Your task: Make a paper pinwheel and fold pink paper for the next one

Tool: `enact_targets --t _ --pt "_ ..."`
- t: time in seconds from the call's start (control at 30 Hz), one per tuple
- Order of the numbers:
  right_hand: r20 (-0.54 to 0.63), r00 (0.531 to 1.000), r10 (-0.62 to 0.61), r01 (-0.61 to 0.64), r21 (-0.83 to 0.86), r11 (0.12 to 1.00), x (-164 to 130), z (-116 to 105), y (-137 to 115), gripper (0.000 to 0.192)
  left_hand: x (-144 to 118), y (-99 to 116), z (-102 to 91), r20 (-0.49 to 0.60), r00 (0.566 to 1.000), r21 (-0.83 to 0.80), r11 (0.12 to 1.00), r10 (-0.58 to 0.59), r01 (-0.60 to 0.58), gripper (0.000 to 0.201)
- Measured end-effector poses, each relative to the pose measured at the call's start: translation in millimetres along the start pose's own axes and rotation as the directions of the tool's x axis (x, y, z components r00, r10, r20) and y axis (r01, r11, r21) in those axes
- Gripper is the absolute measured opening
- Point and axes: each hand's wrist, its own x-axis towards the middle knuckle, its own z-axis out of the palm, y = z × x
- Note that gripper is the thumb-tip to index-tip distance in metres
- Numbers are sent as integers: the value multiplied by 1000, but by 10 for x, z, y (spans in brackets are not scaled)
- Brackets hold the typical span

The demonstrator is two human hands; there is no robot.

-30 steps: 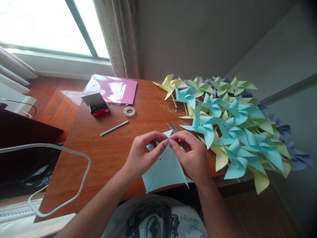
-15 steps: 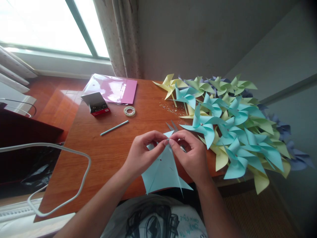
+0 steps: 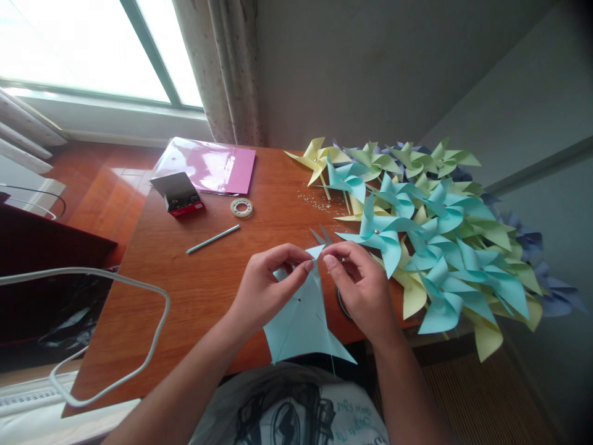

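Note:
A light blue cut paper square (image 3: 301, 321) lies at the near edge of the wooden table (image 3: 194, 278), partly folded up. My left hand (image 3: 266, 287) pinches a folded corner of it between thumb and forefinger. My right hand (image 3: 359, 287) sits just to the right, fingertips curled close to that corner but a little apart from the left fingers. A small pin head shows near the paper's middle. Whether the right fingers hold something small I cannot tell.
Finished blue, yellow and purple paper pinwheels (image 3: 430, 241) are heaped at the right. Scissor tips (image 3: 319, 236) poke out behind my hands. Further back lie a blue straw (image 3: 213, 239), a tape roll (image 3: 241, 208), a small open box (image 3: 180, 193), a pink folder (image 3: 208, 165) and scattered pins (image 3: 315, 201).
My right fingertips have drawn slightly away from my left fingertips. The blue paper's flap has swung upright and its lower corners have shifted a little.

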Motion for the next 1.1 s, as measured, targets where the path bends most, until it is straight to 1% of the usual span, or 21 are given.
enact_targets --t 0.07,0.1,0.17,0.2,0.27,0.3,0.37,0.43,0.53,0.6,0.63,0.7,0.77,0.8,0.83,0.87,0.9,0.97,1.1 --pt "-42 999 19 -26 -188 982 -59 -94 69 15 2 -2 -4 -17 1000 8 1000 -1 1 11" --pt "-64 998 0 -19 -310 951 -103 -142 116 16 3 -3 -5 -24 1000 9 1000 -3 3 11" --pt "-51 999 -19 -12 -556 831 -211 -221 223 21 4 -4 -8 -27 1000 5 1000 -9 9 11" --pt "-45 999 -3 -26 -634 773 -271 -247 277 26 4 -4 -10 -26 1000 2 1000 -16 16 12" --pt "-14 999 39 -38 -712 701 -381 -272 370 33 2 1 -12 -27 999 -5 1000 -29 29 12" --pt "1 998 62 -42 -733 679 -427 -273 406 35 1 4 -13 -30 999 -12 999 -35 34 12" --pt "21 995 95 -47 -755 654 -488 -260 457 38 0 16 -13 -38 998 -39 998 -50 49 12" --pt "19 994 111 -58 -760 648 -510 -241 481 39 4 30 -14 -42 996 -81 994 -73 70 12" --pt "-5 992 130 -91 -740 666 -496 -217 482 37 20 48 -24 -52 993 -122 988 -105 98 13" --pt "-39 987 159 -142 -690 709 -485 -213 475 35 32 53 -36 -57 992 -131 986 -112 104 14" --pt "-60 982 180 -177 -641 747 -484 -216 473 34 36 53 -41 -59 992 -135 985 -114 105 15" --pt "-85 967 240 -251 -456 854 -490 -234 475 36 40 51 -49 -59 991 -143 984 -118 109 16" --pt "-42 958 284 -287 -170 943 -495 -268 479 43 40 48 -50 -61 990 -147 983 -124 114 16" --pt "0 958 286 -286 -24 958 -493 -289 477 47 40 47 -49 -60 990 -149 982 -126 116 16" --pt "47 960 277 -280 97 955 -486 -311 470 51 40 46 -46 -60 990 -150 982 -128 117 16" --pt "92 962 259 -272 183 945 -474 -332 456 54 40 45 -44 -59 990 -153 981 -128 117 16" --pt "131 962 239 -264 231 936 -458 -351 435 56 40 44 -41 -55 990 -154 981 -127 118 15" --pt "168 964 207 -243 234 941 -418 -380 380 58 40 39 -39 -39 991 -157 981 -124 117 14" --pt "173 977 126 -139 62 988 -343 -392 277 56 32 24 -52 12 993 -175 978 -117 118 13"
